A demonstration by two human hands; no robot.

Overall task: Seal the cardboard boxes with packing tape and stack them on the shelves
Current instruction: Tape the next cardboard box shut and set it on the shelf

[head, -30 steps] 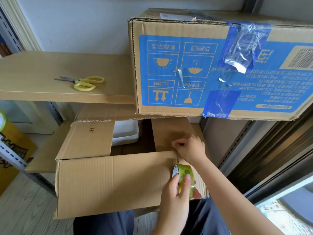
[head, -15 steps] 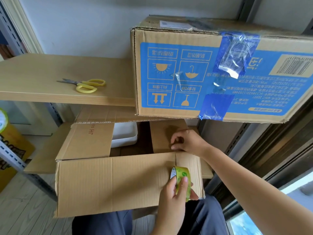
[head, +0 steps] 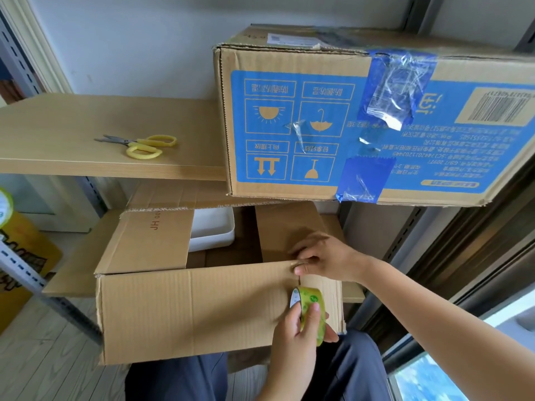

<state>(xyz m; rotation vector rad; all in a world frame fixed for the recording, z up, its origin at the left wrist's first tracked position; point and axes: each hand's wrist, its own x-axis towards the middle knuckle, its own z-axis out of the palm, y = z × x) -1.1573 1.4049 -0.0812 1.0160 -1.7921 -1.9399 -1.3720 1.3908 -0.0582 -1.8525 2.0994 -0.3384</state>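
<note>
A plain cardboard box [head: 188, 311] stands in front of me on my lap with its top flaps partly open; a white tray [head: 212, 230] shows inside. My left hand [head: 292, 340] grips a roll of green-printed packing tape [head: 311, 311] against the box's front face near its right end. My right hand [head: 324, 257] pinches the tape's end at the box's top front edge, just above the roll. On the wooden shelf [head: 72, 134] above sits a larger taped box with blue print [head: 362, 125].
Yellow-handled scissors [head: 144, 144] lie on the shelf's left part. A metal shelf post [head: 34, 282] slants at lower left beside a yellow object [head: 20, 256]. A dark window frame [head: 463, 256] runs down the right. Wooden floor lies below.
My right hand has come back from the right flap to the box's top front edge and now pinches the tape there. The roll in my left hand has stayed on the front face.
</note>
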